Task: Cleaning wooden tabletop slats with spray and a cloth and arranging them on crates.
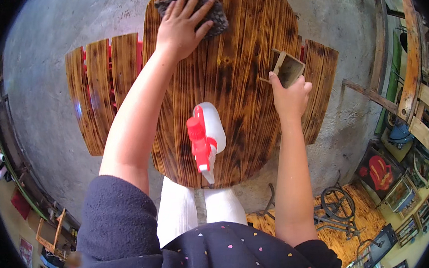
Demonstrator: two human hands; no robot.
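Note:
My left hand [182,29] lies flat with fingers spread on a dark patterned cloth [217,15], at the far edge of a round, dark-grained wooden table [240,77]. On the right side, my right hand [291,96] grips the near edge of a small wooden box [292,68], its hollow side showing. The fingers on the box's outer side are partly hidden. A spray bottle [216,126] with a white body and red trigger head stands on the tabletop between my forearms, close to me.
Slatted wooden seats with red parts flank the table, one at the left [101,87] and one at the right [322,71]. Grey concrete floor [37,81] surrounds them. A wooden frame [408,55] stands far right, and a bicycle [336,205] lies near right.

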